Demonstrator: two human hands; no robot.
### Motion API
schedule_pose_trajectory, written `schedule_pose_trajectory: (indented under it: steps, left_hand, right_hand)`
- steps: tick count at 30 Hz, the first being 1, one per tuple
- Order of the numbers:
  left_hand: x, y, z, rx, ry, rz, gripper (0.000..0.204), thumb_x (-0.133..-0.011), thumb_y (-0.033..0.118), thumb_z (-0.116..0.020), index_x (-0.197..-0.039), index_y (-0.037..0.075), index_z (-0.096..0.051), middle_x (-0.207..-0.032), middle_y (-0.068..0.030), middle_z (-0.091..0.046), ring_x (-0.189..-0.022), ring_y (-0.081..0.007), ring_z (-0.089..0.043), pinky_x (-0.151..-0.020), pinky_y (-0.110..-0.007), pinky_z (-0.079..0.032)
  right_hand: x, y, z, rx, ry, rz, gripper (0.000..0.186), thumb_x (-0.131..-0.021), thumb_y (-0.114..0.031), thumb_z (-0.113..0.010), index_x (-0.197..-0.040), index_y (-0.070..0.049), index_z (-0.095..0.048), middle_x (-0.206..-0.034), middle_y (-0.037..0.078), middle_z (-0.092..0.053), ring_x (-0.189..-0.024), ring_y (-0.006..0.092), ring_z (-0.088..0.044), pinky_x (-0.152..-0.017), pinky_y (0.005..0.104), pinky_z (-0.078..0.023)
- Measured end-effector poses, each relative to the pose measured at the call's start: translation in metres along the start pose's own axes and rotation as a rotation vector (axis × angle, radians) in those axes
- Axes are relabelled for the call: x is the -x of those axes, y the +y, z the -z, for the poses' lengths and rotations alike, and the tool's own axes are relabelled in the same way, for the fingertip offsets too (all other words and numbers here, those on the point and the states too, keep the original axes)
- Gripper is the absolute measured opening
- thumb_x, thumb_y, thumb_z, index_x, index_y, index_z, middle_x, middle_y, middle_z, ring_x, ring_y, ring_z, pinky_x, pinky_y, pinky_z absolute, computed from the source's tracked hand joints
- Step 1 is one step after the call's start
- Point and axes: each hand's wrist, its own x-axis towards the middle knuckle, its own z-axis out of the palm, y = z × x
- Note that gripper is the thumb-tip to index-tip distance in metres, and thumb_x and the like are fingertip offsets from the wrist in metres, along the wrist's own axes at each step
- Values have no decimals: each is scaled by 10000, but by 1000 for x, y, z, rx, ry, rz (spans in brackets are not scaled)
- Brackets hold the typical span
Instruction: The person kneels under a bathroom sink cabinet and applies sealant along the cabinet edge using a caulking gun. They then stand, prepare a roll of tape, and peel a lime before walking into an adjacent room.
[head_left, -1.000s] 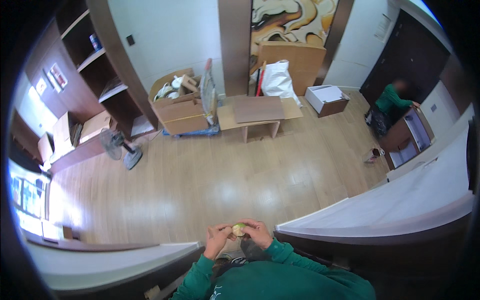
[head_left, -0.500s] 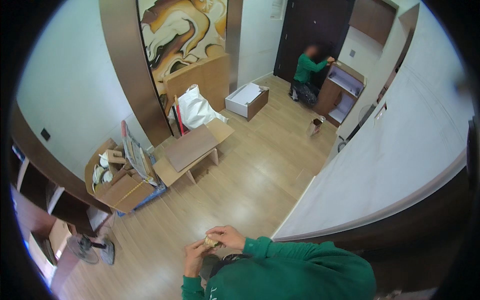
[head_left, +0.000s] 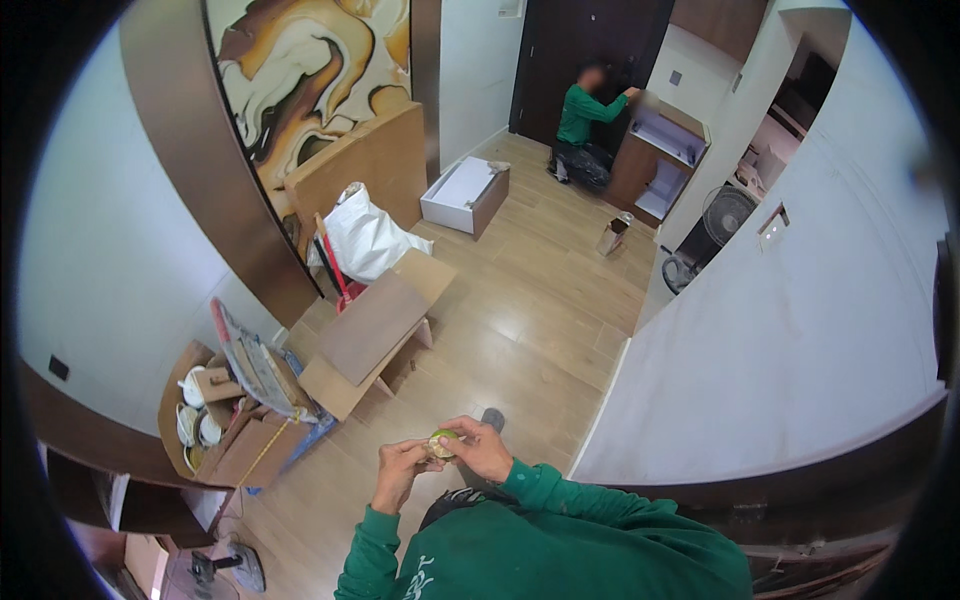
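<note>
Close to my body, both hands meet around a small round green-and-pale-yellow thing (head_left: 442,444), which looks like a partly peeled citrus fruit. My left hand (head_left: 399,470) grips it from the left with bent fingers. My right hand (head_left: 482,450) closes over its right side, the thumb lying across its face. The fingers cover part of it, and it is too small for finer detail. Green sleeves cover both of my forearms.
A low cardboard-topped bench (head_left: 375,325) stands ahead, left of centre. A full cardboard box (head_left: 257,452) sits on the left beside a white sack (head_left: 365,235). At the far end a person in green (head_left: 580,120) crouches by a brown cabinet (head_left: 632,172). A white wall (head_left: 760,370) runs along the right.
My view has turned a little, so the room appears shifted left. My hands have turned the fruit and its green side now shows. More of the opening on the right, with a fan, is visible.
</note>
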Motion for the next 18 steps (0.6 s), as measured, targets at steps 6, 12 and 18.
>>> schedule_pose_trajectory:
  steps: [6,12,18]
  left_hand:
    - [-128,46,-9,-202,-1,-21,212,-830,47,-565,-893,-130,-665,-786,-171,-675,-633,-219,-655,-629,-309,-568]
    - [-256,93,-40,-505,167,-112,245,-788,146,-626,-771,-86,-703,-626,-121,-662,-555,-145,-634,-543,-274,-508]
    - [-358,111,-51,-362,164,-115,222,-809,117,-596,-773,-72,-706,-586,-80,-645,-530,-114,-614,-515,-245,-486]
  right_hand:
    - [-126,-26,58,-49,-127,-169,320,-918,-205,-647,-1161,-13,-569,-995,96,-651,-796,133,-637,-620,249,-541]
    - [-246,-59,109,-39,-102,-131,284,-911,-166,-650,-1131,-1,-580,-949,110,-646,-716,149,-635,-554,260,-540]
    - [-338,-81,159,-184,-101,-161,283,-933,-110,-601,-1174,22,-534,-1025,143,-639,-825,213,-669,-648,301,-584]
